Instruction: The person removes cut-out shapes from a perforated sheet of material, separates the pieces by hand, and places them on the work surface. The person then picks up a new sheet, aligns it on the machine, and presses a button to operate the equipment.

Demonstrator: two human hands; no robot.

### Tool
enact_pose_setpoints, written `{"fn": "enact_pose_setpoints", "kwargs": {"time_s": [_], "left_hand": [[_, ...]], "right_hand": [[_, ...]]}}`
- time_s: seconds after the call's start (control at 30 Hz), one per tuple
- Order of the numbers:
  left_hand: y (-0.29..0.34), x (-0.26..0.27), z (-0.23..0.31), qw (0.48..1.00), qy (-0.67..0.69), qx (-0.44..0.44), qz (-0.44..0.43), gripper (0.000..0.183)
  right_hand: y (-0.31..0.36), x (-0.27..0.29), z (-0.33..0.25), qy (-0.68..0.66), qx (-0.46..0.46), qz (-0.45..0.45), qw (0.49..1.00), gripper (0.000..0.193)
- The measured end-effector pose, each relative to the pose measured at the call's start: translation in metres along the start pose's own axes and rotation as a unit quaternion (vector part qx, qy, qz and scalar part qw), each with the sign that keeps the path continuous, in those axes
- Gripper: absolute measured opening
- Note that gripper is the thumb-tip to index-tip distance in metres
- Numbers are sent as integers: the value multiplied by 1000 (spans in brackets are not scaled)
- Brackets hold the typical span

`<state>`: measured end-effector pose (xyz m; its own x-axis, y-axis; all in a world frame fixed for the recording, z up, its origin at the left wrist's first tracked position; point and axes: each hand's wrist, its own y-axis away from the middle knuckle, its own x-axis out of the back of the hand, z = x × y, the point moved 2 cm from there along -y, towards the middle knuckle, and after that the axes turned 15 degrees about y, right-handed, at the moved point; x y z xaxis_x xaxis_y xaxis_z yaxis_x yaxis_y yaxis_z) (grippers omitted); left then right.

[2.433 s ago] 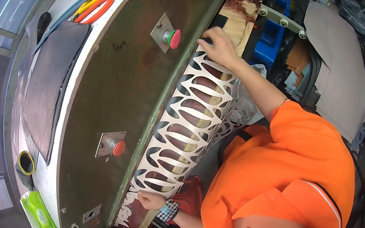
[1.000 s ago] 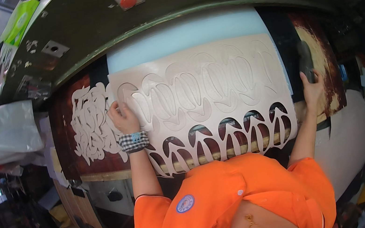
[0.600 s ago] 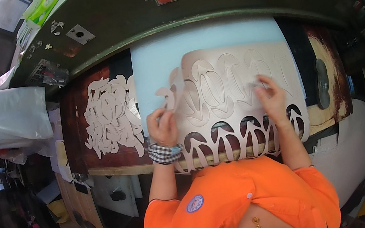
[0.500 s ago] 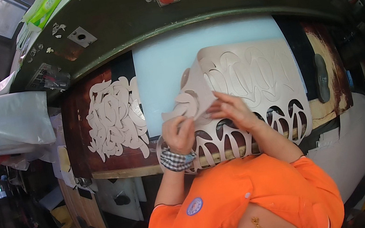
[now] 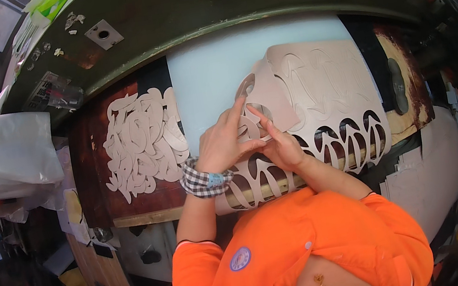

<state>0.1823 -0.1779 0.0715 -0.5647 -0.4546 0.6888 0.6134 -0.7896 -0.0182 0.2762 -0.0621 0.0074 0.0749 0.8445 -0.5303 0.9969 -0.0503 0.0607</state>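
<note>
On pale-blue pad (image 5: 214,80), hands pinch beige cutout sheet (image 5: 327,87).

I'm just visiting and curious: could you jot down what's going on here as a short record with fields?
Left hand: fingers pinching a loose beige cut-out piece
Right hand: fingers on the same piece, from below
Sheet: beige sheet with rows of cut-out holes, lying on a pale blue board
Pile: cut pieces heaped to the left
Machine: green arm above, two red buttons
</note>
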Motion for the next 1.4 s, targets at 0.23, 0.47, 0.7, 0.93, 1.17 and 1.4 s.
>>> {"fn": "enact_pose_setpoints", "kwargs": {"time_s": [0.23, 0.47, 0.7, 0.93, 1.17, 1.4], "left_hand": [[-15, 7, -3, 991, -15, -121, 51, 66], [-12, -6, -41, 970, 152, -112, 154, 22], [-3, 28, -88, 914, 69, -71, 393, 20], [12, 77, -110, 890, -330, -21, 314, 31], [-23, -15, -48, 982, 189, 23, 10, 43], [-55, -28, -46, 996, 73, 9, -50, 43]], "right_hand": [[4, 5, -3, -89, 21, -83, 992, 58], [-6, 3, 3, -257, 43, -125, 957, 55], [20, 13, -8, -121, 15, -51, 991, 56], [53, 38, 19, -53, -20, 38, 998, 46], [69, 56, 20, 125, -22, 96, 987, 34], [94, 87, 37, 386, -27, 155, 909, 33]]}}
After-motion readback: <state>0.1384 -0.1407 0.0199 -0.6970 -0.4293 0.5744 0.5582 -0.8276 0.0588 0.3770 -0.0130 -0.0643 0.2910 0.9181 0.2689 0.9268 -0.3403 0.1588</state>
